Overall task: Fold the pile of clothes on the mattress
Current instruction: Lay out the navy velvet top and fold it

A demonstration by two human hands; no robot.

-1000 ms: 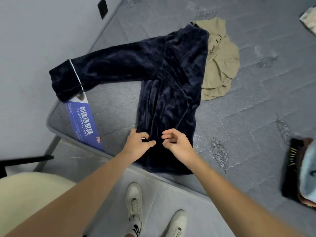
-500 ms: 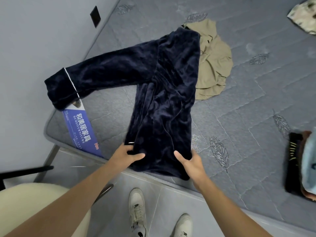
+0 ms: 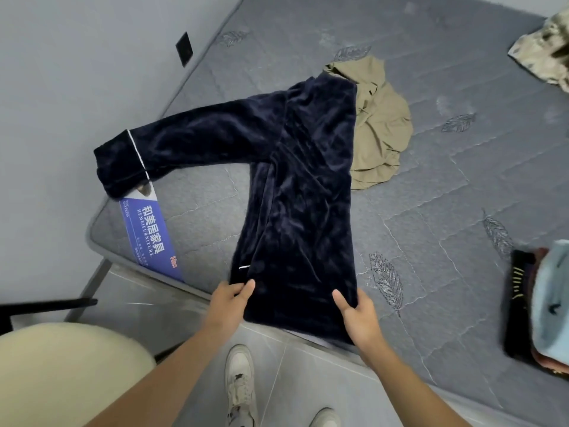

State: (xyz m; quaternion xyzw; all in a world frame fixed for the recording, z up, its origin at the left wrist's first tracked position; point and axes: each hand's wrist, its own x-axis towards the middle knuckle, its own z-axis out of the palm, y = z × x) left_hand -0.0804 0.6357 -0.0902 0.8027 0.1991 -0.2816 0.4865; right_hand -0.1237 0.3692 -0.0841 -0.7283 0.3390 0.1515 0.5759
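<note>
Two bare hands hold the near hem of a dark navy velvet top (image 3: 295, 192) spread on a grey quilted mattress (image 3: 446, 186), seen from above by a head-worn camera. The left hand (image 3: 229, 303) pinches the hem's left corner, thumb on top and fingers curled under the cloth. The right hand (image 3: 358, 312) grips the right corner the same way, thumb lying across the velvet. The top lies at the centre of the view, its body folded into a long narrow panel running toward 12 o'clock, with one white-piped sleeve stretched out toward 9 o'clock, its cuff reaching the mattress edge.

The mattress is stitched with leaf motifs and fills the view from 12 to 4 o'clock. A blue label with white characters (image 3: 151, 232) lies across its corner at 8 o'clock. A crumpled khaki garment (image 3: 381, 131) touches the top's far end at 1 o'clock. A patterned cloth (image 3: 545, 50) sits at the 2 o'clock edge, and what seems to be a stack of clothes (image 3: 542, 303) rests at 4 o'clock, partly cut off.

A pale grey wall (image 3: 77, 87) with a dark wall plate (image 3: 184, 53) stands at 10 o'clock. Pale floor tiles (image 3: 295, 380), white sneakers (image 3: 241, 386) and a cream cushioned seat (image 3: 70, 371) lie from 6 to 7 o'clock.
</note>
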